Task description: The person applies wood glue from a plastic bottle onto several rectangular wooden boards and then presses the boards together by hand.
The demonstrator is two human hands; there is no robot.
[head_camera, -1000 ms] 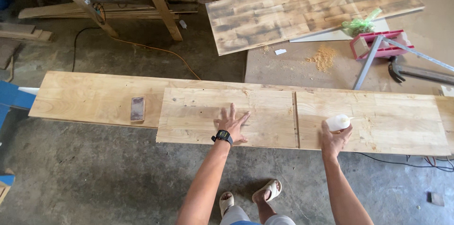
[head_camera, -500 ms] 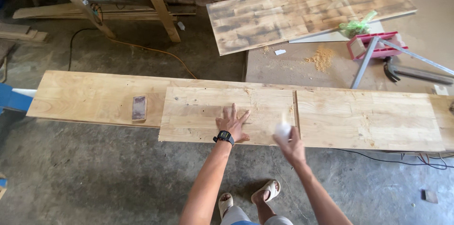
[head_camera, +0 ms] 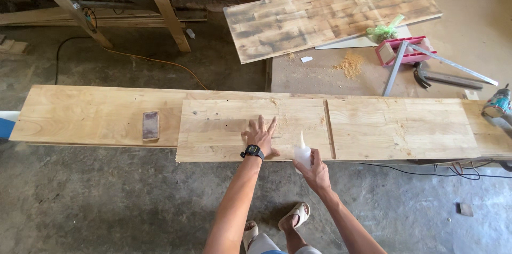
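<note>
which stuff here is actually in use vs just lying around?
In use: left hand flat on the wood panel; right hand holding the white squeeze bottle.

Lying about: sanding block, hammer, metal square, sawdust pile, darker panel.

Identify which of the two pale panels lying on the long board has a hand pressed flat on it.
The left panel: the left hand lies on it; the right panel is untouched.

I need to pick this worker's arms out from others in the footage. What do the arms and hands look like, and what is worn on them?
Both arms are bare to the bottom edge of the frame, with no sleeves and no gloves showing. The left hand has a black watch with a dark band on its wrist. The right hand shows no watch or band; I can make out no rings on either hand.
</note>
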